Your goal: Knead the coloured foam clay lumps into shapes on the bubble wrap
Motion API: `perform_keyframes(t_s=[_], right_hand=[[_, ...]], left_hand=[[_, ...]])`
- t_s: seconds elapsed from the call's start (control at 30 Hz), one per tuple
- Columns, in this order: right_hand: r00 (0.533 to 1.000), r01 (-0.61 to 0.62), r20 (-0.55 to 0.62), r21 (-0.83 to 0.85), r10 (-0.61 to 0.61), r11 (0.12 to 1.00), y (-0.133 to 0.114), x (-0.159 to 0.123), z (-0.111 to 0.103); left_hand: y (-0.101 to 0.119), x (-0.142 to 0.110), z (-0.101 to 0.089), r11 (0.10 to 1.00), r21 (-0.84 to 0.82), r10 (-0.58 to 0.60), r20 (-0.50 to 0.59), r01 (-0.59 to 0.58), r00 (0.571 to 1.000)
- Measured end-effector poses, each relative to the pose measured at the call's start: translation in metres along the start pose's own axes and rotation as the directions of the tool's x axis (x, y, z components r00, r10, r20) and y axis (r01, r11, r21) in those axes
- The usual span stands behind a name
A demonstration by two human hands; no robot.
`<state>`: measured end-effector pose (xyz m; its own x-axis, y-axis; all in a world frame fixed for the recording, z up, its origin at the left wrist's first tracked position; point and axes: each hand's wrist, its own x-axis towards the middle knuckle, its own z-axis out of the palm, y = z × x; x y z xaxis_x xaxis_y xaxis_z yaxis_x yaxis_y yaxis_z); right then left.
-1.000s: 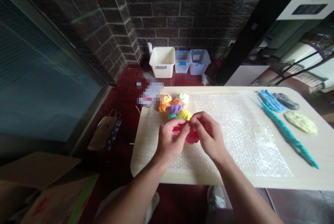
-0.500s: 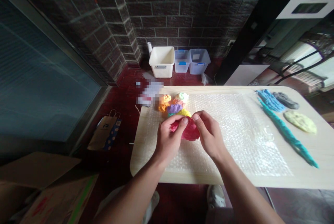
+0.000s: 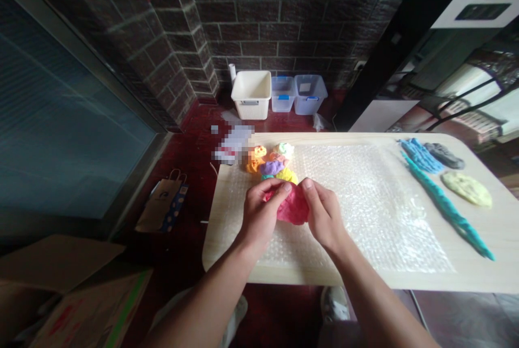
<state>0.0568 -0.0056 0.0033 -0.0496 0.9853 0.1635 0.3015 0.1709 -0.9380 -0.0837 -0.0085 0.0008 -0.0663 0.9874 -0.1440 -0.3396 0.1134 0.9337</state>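
Note:
Between my hands is a flattened piece of red modelling clay (image 3: 292,208), held above the bubble wrap. My left hand (image 3: 263,207) pinches its left side, thumb on top. At the upper right edge, my right hand (image 3: 322,207) grips it between thumb and fingers; the fingertips behind are hidden. Just beyond my hands lie lumps of clay: orange (image 3: 254,163), purple (image 3: 271,168), yellow (image 3: 287,175), a pale white-green one (image 3: 283,149), and a bit of green partly covered by my left hand.
Bubble wrap (image 3: 365,207) covers much of the wooden table (image 3: 478,275). To the right lie a long teal clay roll (image 3: 450,207), blue clay (image 3: 421,155), grey clay (image 3: 445,156) and pale yellow clay (image 3: 466,188). Plastic bins (image 3: 251,102) stand on the floor beyond.
The red clay hangs slightly lower and shows a broader face between my hands. My right hand has shifted a little left and down; the left hand stays nearly in place.

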Motion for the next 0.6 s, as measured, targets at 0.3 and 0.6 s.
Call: perform_keyframes(t_s=[0.3, 0.6], right_hand=[[0.998, 0.039, -0.054, -0.068, -0.042, 0.997, 0.0018, 0.001, -0.0012], [0.995, -0.092, 0.044, -0.009, 0.092, 0.996, -0.0026, 0.0027, -0.0054]], left_hand=[[0.0, 0.0009, 0.0018, 0.999, -0.05, -0.005, 0.046, 0.007, 0.999], [-0.0036, -0.0021, -0.0007, 0.998, 0.064, -0.032, 0.123, 0.025, 0.992]])
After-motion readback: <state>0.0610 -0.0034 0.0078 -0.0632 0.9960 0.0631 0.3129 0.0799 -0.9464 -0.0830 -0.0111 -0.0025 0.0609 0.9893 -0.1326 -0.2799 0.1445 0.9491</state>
